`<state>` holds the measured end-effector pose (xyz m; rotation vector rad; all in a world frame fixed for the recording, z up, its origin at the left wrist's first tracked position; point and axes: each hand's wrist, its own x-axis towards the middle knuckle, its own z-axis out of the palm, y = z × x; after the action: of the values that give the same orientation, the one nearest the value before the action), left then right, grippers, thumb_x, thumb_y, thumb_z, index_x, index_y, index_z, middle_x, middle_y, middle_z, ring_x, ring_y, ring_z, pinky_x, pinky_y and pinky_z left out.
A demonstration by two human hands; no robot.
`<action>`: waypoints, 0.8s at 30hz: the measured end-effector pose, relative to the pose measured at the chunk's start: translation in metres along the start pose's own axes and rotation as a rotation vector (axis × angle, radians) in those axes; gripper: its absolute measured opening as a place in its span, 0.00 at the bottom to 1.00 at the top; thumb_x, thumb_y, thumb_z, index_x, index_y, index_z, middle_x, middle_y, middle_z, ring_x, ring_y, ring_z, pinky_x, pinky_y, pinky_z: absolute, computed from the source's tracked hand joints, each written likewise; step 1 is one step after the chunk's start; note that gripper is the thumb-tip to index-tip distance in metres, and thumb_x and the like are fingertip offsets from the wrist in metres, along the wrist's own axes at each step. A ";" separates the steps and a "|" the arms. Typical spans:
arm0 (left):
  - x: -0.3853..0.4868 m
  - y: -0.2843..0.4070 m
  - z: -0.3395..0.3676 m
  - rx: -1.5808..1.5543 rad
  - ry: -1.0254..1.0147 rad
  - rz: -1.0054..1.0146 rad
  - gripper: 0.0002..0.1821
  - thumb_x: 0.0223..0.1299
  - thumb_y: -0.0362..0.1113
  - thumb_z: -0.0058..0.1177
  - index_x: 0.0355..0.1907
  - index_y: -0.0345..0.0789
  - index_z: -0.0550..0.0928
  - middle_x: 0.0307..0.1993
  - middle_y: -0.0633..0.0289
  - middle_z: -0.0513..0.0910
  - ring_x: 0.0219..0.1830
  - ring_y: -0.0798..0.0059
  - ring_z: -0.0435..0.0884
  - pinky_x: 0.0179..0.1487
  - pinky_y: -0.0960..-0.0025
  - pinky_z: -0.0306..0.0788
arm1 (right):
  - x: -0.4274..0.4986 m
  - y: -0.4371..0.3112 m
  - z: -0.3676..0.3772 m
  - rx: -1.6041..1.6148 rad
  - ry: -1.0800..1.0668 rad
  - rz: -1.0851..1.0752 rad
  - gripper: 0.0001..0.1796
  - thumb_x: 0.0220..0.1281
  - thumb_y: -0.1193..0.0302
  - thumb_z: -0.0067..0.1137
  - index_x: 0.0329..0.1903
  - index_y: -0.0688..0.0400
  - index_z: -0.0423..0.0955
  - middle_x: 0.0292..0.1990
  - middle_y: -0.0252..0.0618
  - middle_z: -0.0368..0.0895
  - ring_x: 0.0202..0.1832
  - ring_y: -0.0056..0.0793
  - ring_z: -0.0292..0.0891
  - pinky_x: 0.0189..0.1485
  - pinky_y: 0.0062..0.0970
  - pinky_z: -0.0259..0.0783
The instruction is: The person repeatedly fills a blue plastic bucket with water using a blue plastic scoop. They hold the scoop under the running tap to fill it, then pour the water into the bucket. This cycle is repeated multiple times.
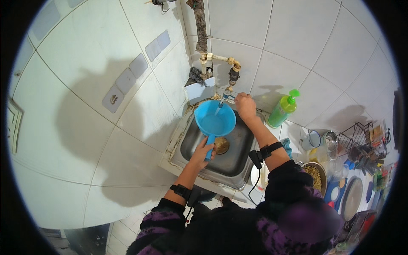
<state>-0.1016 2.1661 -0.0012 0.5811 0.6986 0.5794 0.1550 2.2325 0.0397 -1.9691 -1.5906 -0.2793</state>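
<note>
By its handle, my left hand grips a blue plastic dipper over a stainless-steel sink. The dipper's bowl lies under a metal tap, and a stream of water runs into it. Some water stands in the bowl. My right hand is closed around the tap's lever, to the right of the spout. Below the dipper, a brownish round piece covers the drain area; its material is unclear.
A green pump bottle stands right of the sink. Farther right are a pot of yellowish pieces, clear jugs, a wire rack and a round board. A white bowl sits by my right forearm. Tiled walls border the sink.
</note>
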 end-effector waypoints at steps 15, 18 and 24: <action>-0.004 0.028 -0.029 0.064 -0.053 -0.075 0.39 0.59 0.28 0.54 0.70 0.34 0.52 0.35 0.59 0.77 0.27 0.76 0.75 0.24 0.71 0.69 | -0.029 -0.044 0.003 -0.092 -0.025 0.077 0.27 0.50 0.78 0.54 0.57 0.66 0.66 0.61 0.46 0.65 0.51 0.48 0.73 0.51 0.38 0.71; -0.001 0.029 -0.033 0.077 -0.047 -0.078 0.40 0.58 0.27 0.54 0.70 0.34 0.51 0.35 0.58 0.77 0.27 0.75 0.75 0.24 0.71 0.70 | -0.034 -0.042 0.001 -0.040 -0.147 0.125 0.31 0.51 0.76 0.55 0.61 0.66 0.61 0.66 0.44 0.59 0.51 0.49 0.73 0.50 0.39 0.72; 0.003 0.022 -0.036 0.028 -0.059 -0.075 0.40 0.57 0.26 0.54 0.70 0.35 0.52 0.37 0.56 0.77 0.27 0.75 0.76 0.24 0.71 0.70 | -0.035 -0.032 -0.009 0.051 -0.217 0.096 0.34 0.51 0.74 0.57 0.63 0.65 0.59 0.68 0.43 0.55 0.55 0.48 0.71 0.52 0.39 0.71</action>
<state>-0.1322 2.1935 -0.0109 0.5939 0.6705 0.4816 0.1175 2.2022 0.0387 -2.0860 -1.6111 0.0139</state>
